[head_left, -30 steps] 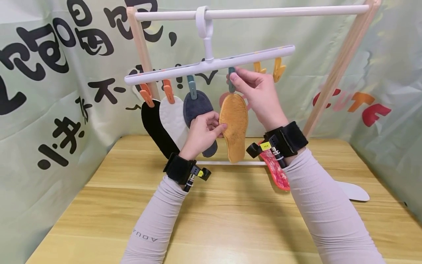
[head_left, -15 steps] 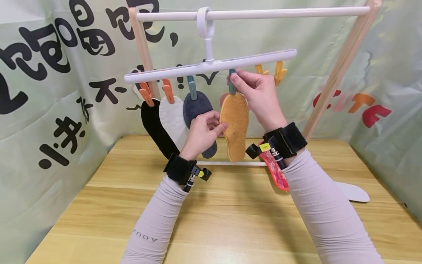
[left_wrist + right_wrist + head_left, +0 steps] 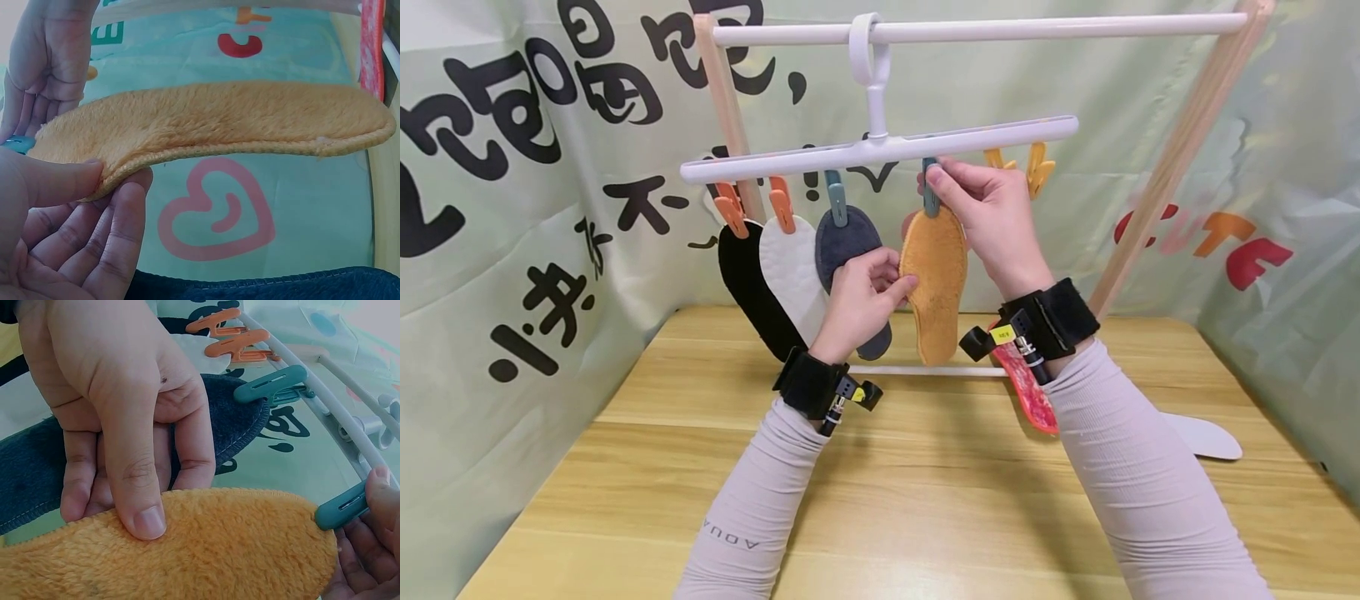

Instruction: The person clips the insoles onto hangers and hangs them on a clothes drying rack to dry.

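Note:
A fuzzy orange-yellow insole [image 3: 934, 287] hangs upright below the white hanger [image 3: 880, 152]. My left hand [image 3: 865, 300] pinches its left edge between thumb and fingers. With thumb and fingers, my right hand [image 3: 992, 208] grips a teal clothespin [image 3: 931, 190] on the hanger. In the right wrist view the tip of that clothespin [image 3: 340, 507] overlaps the insole's top end. Just behind my left hand, a dark blue insole [image 3: 850, 242] hangs from another teal clothespin [image 3: 837, 200]. A white insole [image 3: 792, 267] and a black insole [image 3: 752, 287] hang from orange clothespins [image 3: 782, 206] farther left.
Two yellow clothespins [image 3: 1039, 171] hang at the hanger's right end. The hanger hooks over a white rod [image 3: 1060, 30] on a wooden frame [image 3: 1180, 167]. A red insole [image 3: 1033, 400] and a white insole [image 3: 1206, 437] lie on the wooden table [image 3: 910, 500], partly behind my right arm.
The hanger's right end has dipped slightly, and the gripped clothespin has come down over the top of the orange-yellow insole. The insole has risen a little. Both hands keep their grips.

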`<action>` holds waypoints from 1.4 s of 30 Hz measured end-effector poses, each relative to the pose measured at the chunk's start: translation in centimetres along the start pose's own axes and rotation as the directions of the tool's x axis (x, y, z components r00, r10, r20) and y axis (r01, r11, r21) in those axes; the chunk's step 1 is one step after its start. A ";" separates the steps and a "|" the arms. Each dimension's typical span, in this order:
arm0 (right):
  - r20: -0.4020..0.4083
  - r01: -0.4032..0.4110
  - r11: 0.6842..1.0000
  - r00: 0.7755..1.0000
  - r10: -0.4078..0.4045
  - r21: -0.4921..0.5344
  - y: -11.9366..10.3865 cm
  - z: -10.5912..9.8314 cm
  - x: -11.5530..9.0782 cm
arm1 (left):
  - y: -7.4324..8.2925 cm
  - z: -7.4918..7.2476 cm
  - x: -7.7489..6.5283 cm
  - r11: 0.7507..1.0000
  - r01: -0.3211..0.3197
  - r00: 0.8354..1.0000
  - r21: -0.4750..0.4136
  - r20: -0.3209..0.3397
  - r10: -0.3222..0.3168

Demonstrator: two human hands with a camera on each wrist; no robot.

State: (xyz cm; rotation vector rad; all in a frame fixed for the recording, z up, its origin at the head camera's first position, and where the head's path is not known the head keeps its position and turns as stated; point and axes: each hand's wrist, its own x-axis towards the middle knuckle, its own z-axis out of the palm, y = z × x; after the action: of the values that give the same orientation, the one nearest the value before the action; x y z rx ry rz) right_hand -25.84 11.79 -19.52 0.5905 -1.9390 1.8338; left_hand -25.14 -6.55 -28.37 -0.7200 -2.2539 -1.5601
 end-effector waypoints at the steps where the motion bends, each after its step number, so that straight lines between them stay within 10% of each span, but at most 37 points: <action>1: 0.000 0.001 1.000 1.000 -0.001 -0.001 0.0 0.0 0.0 | 0.0 0.0 0.0 1.000 -0.002 1.000 0.004 -0.004 0.002; 42: 0.036 -0.022 1.000 0.999 0.021 0.011 0.2 0.1 -0.5 | 0.1 -0.4 0.1 1.000 -0.013 0.998 -0.002 -0.068 0.013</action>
State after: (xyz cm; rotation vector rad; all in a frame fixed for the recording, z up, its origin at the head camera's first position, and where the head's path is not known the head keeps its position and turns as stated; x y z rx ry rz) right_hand -25.50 11.69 -19.99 0.6121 -1.9665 1.8607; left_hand -25.20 -6.85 -28.11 -0.6705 -2.1951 -1.5574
